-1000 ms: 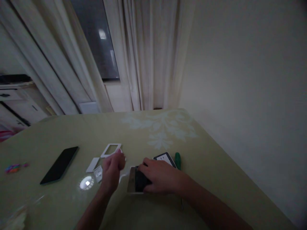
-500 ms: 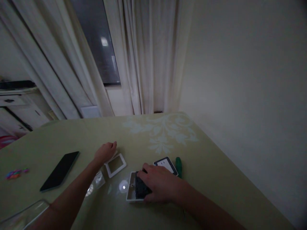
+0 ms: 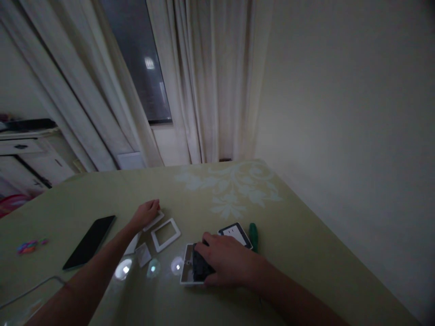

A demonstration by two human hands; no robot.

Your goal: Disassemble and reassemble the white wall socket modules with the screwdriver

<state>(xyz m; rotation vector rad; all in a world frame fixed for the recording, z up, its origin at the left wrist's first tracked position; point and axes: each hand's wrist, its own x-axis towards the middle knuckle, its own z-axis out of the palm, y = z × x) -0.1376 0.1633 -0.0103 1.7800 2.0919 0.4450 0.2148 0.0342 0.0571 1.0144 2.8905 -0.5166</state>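
My right hand (image 3: 228,264) lies closed over a dark socket module (image 3: 199,268) set in a white backing plate (image 3: 185,270) on the green table (image 3: 306,235). My left hand (image 3: 145,213) reaches forward with its fingers curled down on a small white flat piece (image 3: 154,220). A white square frame (image 3: 166,234) lies just right of that hand. A small white square part (image 3: 143,254) and a white strip (image 3: 132,243) lie near my left forearm. A socket faceplate (image 3: 235,234) and a green screwdriver handle (image 3: 253,235) sit beyond my right hand.
A black phone (image 3: 89,242) lies on the left of the table. Small colourful bits (image 3: 29,246) sit at the far left. A clear object's edge (image 3: 30,292) shows bottom left. Curtains (image 3: 210,77) and a window (image 3: 136,54) stand behind; a plain wall (image 3: 356,113) is on the right.
My left hand went from beside my right hand forward and left to the white pieces; the white frame has shifted nearer and to the right. My right hand stayed on the module.
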